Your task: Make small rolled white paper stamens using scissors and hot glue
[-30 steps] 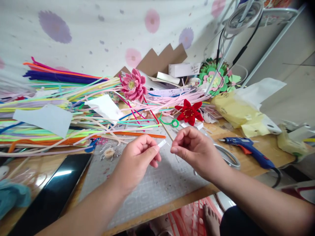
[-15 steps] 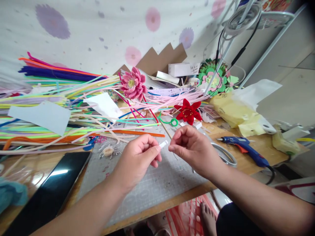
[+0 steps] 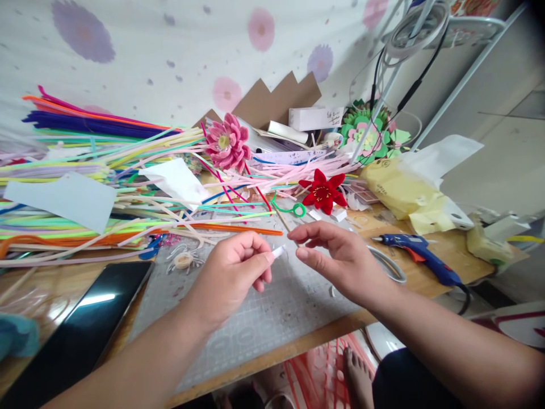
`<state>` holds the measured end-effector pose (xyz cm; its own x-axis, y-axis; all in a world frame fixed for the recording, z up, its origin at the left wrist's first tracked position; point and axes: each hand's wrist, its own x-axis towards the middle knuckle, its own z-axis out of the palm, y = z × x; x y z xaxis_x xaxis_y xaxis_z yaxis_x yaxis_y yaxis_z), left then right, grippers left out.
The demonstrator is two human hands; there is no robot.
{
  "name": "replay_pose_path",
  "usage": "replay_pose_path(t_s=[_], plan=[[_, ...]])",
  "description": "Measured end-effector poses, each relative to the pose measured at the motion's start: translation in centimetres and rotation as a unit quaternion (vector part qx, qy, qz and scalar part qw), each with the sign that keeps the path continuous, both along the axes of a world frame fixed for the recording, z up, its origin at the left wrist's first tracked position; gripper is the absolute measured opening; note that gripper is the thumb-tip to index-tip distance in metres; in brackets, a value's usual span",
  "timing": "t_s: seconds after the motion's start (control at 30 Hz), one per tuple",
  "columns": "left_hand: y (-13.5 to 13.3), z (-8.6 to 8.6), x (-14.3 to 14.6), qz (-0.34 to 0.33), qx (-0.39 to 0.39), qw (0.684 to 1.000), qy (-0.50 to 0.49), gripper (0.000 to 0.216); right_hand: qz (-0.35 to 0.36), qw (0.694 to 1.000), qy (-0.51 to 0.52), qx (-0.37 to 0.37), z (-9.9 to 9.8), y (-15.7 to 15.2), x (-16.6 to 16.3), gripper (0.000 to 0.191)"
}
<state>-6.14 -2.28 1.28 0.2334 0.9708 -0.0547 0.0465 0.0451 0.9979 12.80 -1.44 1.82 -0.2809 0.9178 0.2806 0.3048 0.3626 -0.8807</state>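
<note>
My left hand is closed in a pinch on a small white strip, held above the grey cutting mat. My right hand hovers just to the right of the strip with thumb and forefinger parted and fingers loosely spread; nothing shows in them. A thin clear thread near the strip is barely visible. Just behind the hands lie a red pipe-cleaner flower and a green pipe-cleaner loop.
A big heap of coloured pipe cleaners covers the left of the table, with a pink flower behind. A black tablet lies at front left. A blue glue gun, a metal ring and yellow bags sit right.
My right hand has let go of its pinch near the strip and its fingers have spread. The left hand keeps holding the white strip in the same place.
</note>
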Motion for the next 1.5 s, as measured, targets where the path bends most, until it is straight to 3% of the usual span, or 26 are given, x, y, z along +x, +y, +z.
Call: replay_pose_path(t_s=[0.23,0.47,0.77,1.0,1.27,1.5], plan=[[-0.1,0.1,0.1,-0.018,0.011,0.998,0.061,0.012,0.035,0.998,-0.012,0.057,0.5,0.1,0.1,0.006],[-0.1,0.3,0.1,-0.041,0.021,0.995,0.085,0.012,0.057,0.996,-0.059,0.045,0.6,0.3,-0.2,0.009],[-0.1,0.1,0.0,-0.066,0.020,0.991,0.111,0.009,0.098,0.992,-0.078,-0.003,1.0,0.5,0.2,0.025],[-0.1,0.2,-0.1,-0.083,0.008,0.992,0.091,0.010,0.113,0.991,-0.062,-0.027,1.2,0.2,0.2,0.010],[-0.1,0.4,-0.3,-0.096,0.008,0.988,0.119,0.008,0.123,0.989,-0.053,-0.061,1.3,0.3,0.3,0.026],[-0.1,0.3,-0.2,-0.098,0.008,0.989,0.108,0.009,0.114,0.991,-0.056,-0.047,1.3,0.1,0.0,0.009]])
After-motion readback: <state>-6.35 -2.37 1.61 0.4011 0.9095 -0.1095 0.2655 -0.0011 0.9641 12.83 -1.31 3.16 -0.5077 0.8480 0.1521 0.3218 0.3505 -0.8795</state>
